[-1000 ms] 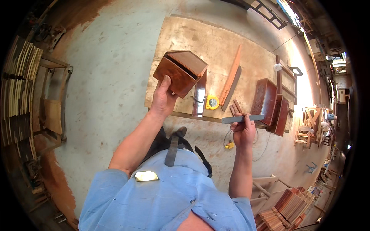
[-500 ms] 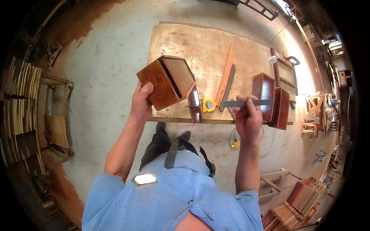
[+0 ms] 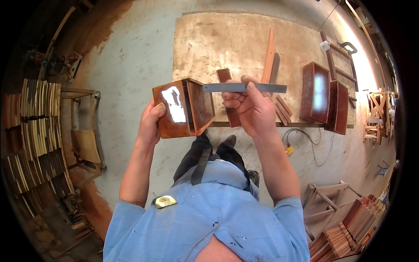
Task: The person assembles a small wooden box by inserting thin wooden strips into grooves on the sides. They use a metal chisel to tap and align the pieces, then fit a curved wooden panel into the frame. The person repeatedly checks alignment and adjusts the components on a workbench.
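Observation:
My left hand is closed on the left side of a glossy reddish-brown wooden box, its thumb on the near face. The box is tilted, with a dark gap along one edge and light glaring off its face. In my right hand, a flat grey steel ruler lies level between thumb and fingers. A small hole marks its rounded left end, which reaches the box's upper right edge; I cannot tell whether they touch. Below this hand, a narrow dark red wooden piece lies on the worktable.
A long orange-brown wooden strip and a dark grey blade-like strip lie on the table, with several short sticks. Two dark red drawer-like boxes stand right. A cable trails on the floor; stacked boards stand left.
My right hand has carried the ruler leftward and up to the box. The box has turned and dropped slightly. The yellow tape measure is now hidden behind my right hand.

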{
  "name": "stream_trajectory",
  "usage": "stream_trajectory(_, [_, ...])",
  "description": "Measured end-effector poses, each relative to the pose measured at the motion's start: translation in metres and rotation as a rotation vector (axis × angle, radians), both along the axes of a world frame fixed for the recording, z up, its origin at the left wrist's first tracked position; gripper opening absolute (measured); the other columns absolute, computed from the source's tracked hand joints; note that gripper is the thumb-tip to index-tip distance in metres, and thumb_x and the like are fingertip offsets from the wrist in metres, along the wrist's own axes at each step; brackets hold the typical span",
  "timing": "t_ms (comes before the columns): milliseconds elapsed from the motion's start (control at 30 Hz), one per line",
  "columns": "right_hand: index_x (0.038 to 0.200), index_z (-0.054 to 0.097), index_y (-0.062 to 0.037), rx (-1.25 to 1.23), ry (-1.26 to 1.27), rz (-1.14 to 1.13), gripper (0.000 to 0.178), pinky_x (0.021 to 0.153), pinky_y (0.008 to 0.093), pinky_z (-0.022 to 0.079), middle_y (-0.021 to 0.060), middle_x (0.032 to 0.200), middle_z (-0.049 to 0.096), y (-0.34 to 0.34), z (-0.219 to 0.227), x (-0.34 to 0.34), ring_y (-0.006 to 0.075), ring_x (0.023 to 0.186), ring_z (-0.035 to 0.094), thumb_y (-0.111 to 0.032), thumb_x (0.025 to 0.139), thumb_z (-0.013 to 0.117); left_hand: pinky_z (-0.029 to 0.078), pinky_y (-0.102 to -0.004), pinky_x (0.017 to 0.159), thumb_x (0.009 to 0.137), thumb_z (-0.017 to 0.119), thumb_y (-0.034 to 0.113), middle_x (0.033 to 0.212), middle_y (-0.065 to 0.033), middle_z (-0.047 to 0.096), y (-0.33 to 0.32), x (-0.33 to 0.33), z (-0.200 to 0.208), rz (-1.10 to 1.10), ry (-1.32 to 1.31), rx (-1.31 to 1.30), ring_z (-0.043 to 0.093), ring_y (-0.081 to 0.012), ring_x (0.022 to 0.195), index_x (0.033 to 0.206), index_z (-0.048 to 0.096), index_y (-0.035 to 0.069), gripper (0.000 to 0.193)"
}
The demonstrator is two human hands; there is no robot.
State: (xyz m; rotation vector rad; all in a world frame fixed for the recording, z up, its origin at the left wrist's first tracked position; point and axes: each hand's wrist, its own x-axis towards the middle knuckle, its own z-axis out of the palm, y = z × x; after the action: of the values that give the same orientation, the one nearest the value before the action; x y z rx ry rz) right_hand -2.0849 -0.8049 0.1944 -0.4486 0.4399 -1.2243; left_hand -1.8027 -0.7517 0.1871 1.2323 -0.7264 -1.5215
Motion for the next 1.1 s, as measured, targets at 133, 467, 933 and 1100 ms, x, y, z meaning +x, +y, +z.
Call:
stream_trajectory(133, [0.122,0.057,-0.0042,0.057,-0.062,-0.017,0.023,0.082,0.0438,0.062,0.0252,0.118,0.067,-0.002,-0.009,0.005,0.0334,0.1,0.07,-0.017,0.108,0.044,0.047,-0.0267,0.089,0.092,0.053,0.02,0.109,-0.0027,0.063,0.001,-0.01,0.009,0.005,-0.07,0.037,0.058,-0.0101,0.097,0.133,0.053,-0.002,0.047])
stream_trajectory(467, [0.117,0.052,0.0006,-0.034,0.549,0.179,0.019,0.072,0.0351,0.056,0.013,0.086,0.068,-0.017,0.008,-0.023,0.0189,0.079,0.067,-0.012,0.105,0.044,0.044,-0.0305,0.101,0.095,0.055,0.026,0.125,-0.0074,0.062,-0.002,-0.015,0.002,-0.047,-0.125,0.062,0.057,-0.0139,0.114,0.138,0.052,-0.002,0.051])
stream_trajectory(933, [0.114,0.066,-0.0072,-0.767,1.658,0.308,0.02,0.067,0.0401,0.053,0.0159,0.076,0.065,-0.037,0.048,-0.014,0.0288,0.073,0.068,-0.012,0.098,0.054,0.043,-0.0329,0.104,0.096,0.055,0.031,0.131,-0.0102,0.06,-0.004,-0.02,0.01,-0.082,-0.173,0.064,0.056,-0.0172,0.119,0.141,0.049,-0.003,0.056])
stream_trajectory(1100, [0.095,0.066,-0.003,-0.993,1.917,0.314,0.017,0.064,0.0447,0.054,0.0166,0.073,0.068,-0.044,0.064,0.003,0.0333,0.073,0.07,-0.004,0.089,0.05,0.044,-0.0326,0.102,0.096,0.055,0.031,0.13,-0.0099,0.06,-0.005,-0.018,0.004,-0.086,-0.172,0.057,0.057,-0.017,0.119,0.142,0.049,-0.001,0.056])
